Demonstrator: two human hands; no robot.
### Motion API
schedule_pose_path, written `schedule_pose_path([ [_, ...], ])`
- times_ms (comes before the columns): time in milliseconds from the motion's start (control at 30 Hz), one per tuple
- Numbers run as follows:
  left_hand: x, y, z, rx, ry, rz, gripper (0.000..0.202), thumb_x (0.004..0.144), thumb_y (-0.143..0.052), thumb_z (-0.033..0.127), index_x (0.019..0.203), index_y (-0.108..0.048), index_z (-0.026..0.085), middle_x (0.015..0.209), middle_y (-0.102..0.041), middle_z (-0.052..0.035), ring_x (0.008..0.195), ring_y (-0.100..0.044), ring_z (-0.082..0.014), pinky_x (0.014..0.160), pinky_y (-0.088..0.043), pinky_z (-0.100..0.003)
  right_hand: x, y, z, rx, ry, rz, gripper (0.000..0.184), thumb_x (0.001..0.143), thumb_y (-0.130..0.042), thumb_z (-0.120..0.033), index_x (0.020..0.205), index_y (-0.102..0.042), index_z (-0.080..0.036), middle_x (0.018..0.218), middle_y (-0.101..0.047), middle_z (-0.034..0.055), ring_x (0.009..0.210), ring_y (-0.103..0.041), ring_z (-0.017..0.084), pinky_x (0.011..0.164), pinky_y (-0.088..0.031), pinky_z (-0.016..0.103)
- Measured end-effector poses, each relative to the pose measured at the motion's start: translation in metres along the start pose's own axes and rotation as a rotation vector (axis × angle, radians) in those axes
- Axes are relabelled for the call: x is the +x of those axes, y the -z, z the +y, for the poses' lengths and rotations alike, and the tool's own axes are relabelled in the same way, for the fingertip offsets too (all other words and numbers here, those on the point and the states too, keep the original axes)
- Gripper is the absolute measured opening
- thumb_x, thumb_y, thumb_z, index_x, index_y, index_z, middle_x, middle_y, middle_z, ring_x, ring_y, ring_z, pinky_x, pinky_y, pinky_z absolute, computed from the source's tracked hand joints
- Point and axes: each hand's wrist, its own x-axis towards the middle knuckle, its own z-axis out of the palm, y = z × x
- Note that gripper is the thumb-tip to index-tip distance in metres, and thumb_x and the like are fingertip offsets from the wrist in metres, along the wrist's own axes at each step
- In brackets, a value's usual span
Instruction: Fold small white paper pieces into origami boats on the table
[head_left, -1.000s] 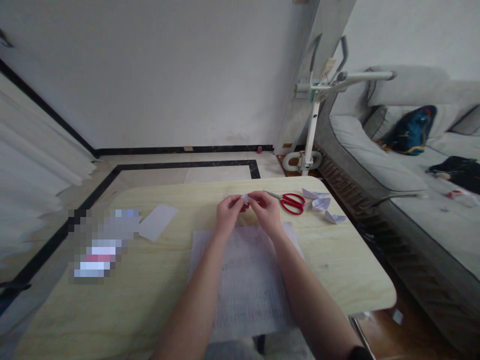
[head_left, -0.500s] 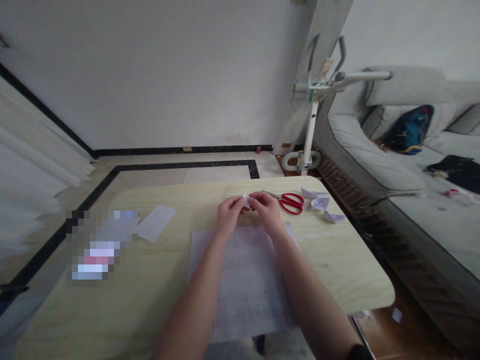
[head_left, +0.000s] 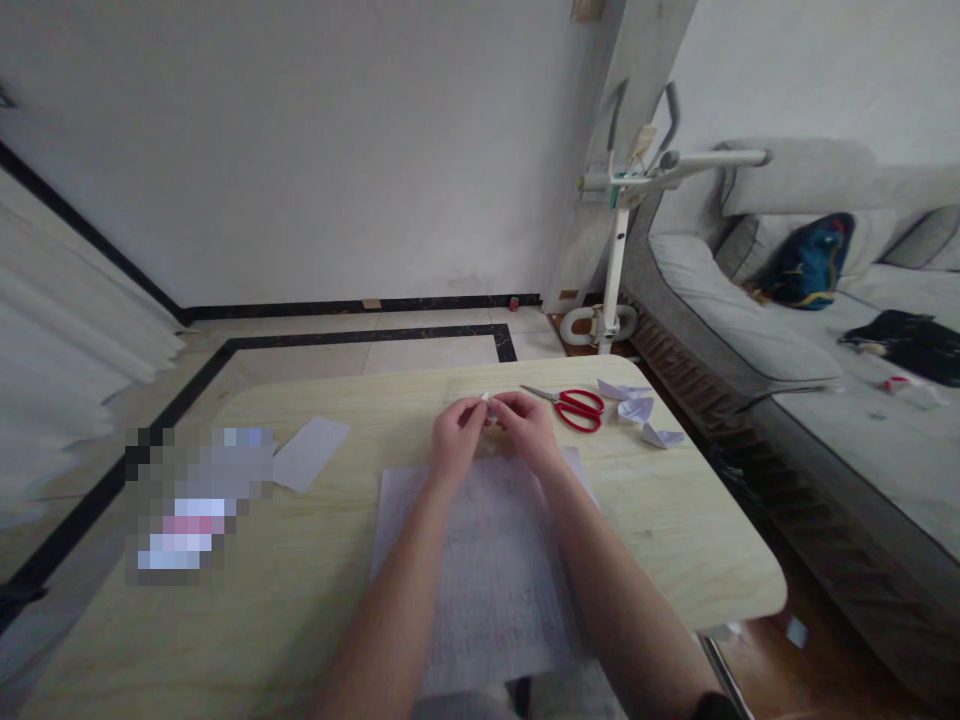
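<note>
The paper bit [head_left: 487, 399] was tiny, white, and pinched between both hands just above the far middle of the table [head_left: 690, 540]. Only a little corner of it poked out above the fingertips, so I couldn't tell its shape or how many folds it had. It looked thin and crisp, plain printer-type paper.

Left hand [head_left: 452, 438] had thumb and fingers closed on the left side of it, right hand [head_left: 531, 430] was doing the same on the right side, the two sets of fingertips practically touching. So both were gripping the bit, not just resting on it.

What could go wrong, as I saw it: something that small held by its edges could easily slip out or tear if the two hands pulled against each other, and a crease pressed slightly off would be hard to fix at that size. It could also drop onto the sheet [head_left: 487, 570] lying under the forearms and get lost against it, white on white.

Around that: red scissors [head_left: 576, 407] lay just right of the right hand, blades shut, and past them a few folded paper pieces [head_left: 639, 412]. A blank slip [head_left: 310, 453] sat well off to the left.
</note>
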Motion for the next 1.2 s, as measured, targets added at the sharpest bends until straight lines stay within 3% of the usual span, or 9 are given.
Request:
schedule_pose_path([
  [533, 0.0014, 0.0004, -0.0008, -0.215, 0.213, -0.041, 0.032, 0.072, -0.065, 0.042, 0.08, -0.069, 0.012, 0.074, -0.068, -0.0064, 0.064, -0.064, -0.0158, 0.062, -0.051, -0.026, -0.0015, -0.0008, -0.0041, -0.031, 0.045, 0.038, 0.023, 0.076, -0.06, -0.04, 0.072, -0.062, -0.017, 0.061, -0.058, -0.0003, 0.057, -0.051, 0.012, 0.055, -0.04, 0.025],
  [733, 0.0, 0.0009, 0.0035, -0.073, 0.145, -0.109, 0.032, 0.071, -0.064, 0.045, 0.071, -0.068, 0.013, 0.062, -0.065, -0.0047, 0.059, -0.061, -0.0148, 0.058, -0.049, -0.024, -0.0008, 0.0007, -0.0069, -0.028, 0.018, 0.087, 0.025, 0.074, -0.06, -0.041, 0.071, -0.063, -0.017, 0.061, -0.059, 0.0, 0.056, -0.051, 0.013, 0.054, -0.04, 0.025],
  [967, 0.0003, 0.0015, 0.0044, -0.045, 0.121, -0.05, 0.028, 0.073, -0.061, 0.042, 0.067, -0.065, 0.014, 0.061, -0.062, -0.0032, 0.058, -0.058, -0.0132, 0.055, -0.046, -0.023, -0.0007, -0.0017, -0.0039, 0.036, -0.021, 0.045, 0.019, 0.072, -0.062, -0.036, 0.072, -0.062, -0.018, 0.062, -0.058, -0.0008, 0.056, -0.05, 0.012, 0.054, -0.039, 0.024],
  [1200, -0.0007, 0.0007, 0.004, -0.015, 0.092, -0.079, 0.028, 0.075, -0.058, 0.041, 0.065, -0.063, 0.015, 0.062, -0.061, -0.0024, 0.059, -0.056, -0.0131, 0.056, -0.044, -0.022, -0.0015, -0.0022, -0.004, 0.012, 0.002, 0.038, 0.015, 0.074, -0.057, -0.032, 0.068, -0.058, -0.018, 0.059, -0.054, -0.0026, 0.054, -0.048, 0.012, 0.054, -0.038, 0.025],
])
